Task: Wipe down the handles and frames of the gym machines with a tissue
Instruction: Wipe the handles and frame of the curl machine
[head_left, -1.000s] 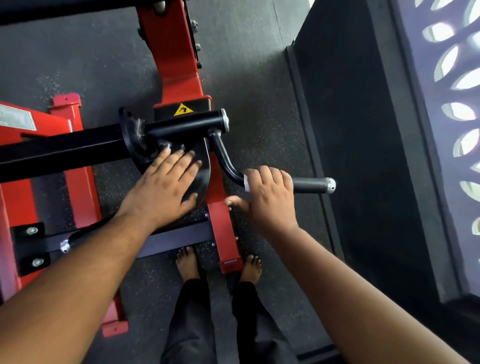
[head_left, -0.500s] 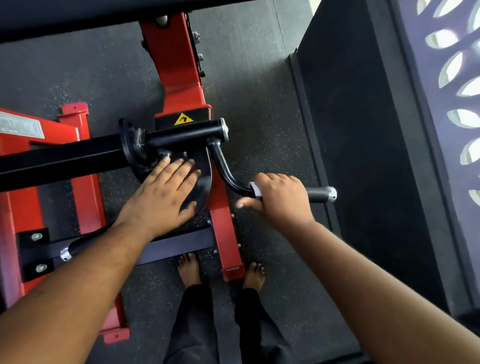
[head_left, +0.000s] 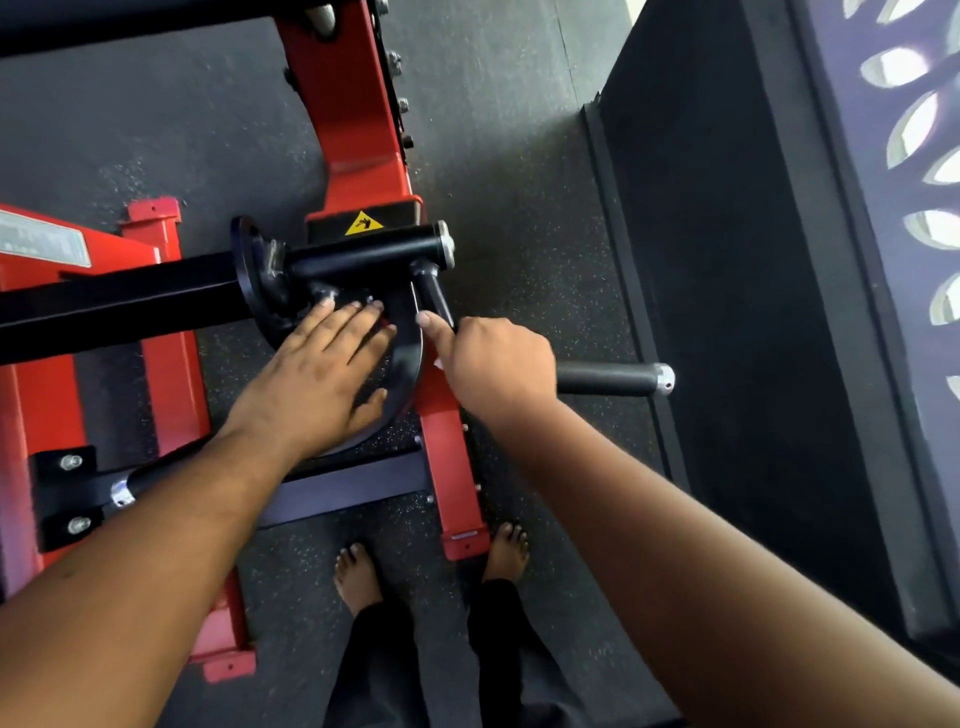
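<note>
- Now your right hand (head_left: 496, 366) is curled around the handle (head_left: 608, 379) at its inner bend, with the forefinger stretched out along the black stem. A small white bit shows under this hand, probably the tissue (head_left: 438, 363); I cannot tell how firmly you hold it.
- Your left hand (head_left: 317, 379) lies flat on the black plate (head_left: 408, 358), fingers (head_left: 358, 317) straight and slightly spread, holding nothing.
- Risk: the tissue is almost fully hidden in your fist. If it bunches up, your bare skin rubs the bar and the bend stays dirty.
- Risk: the outer part of the handle, up to the silver cap (head_left: 664, 376), is bare now. You could forget it if you go on to the frame (head_left: 358, 130).
- Risk: the plate looks like a pivoting part. If you lean on it and the arm swings, your left fingers near the hub could be pinched.
- Risk: your bare feet (head_left: 356, 574) stand just beside the red base, so a step forward may hit the corner.
</note>
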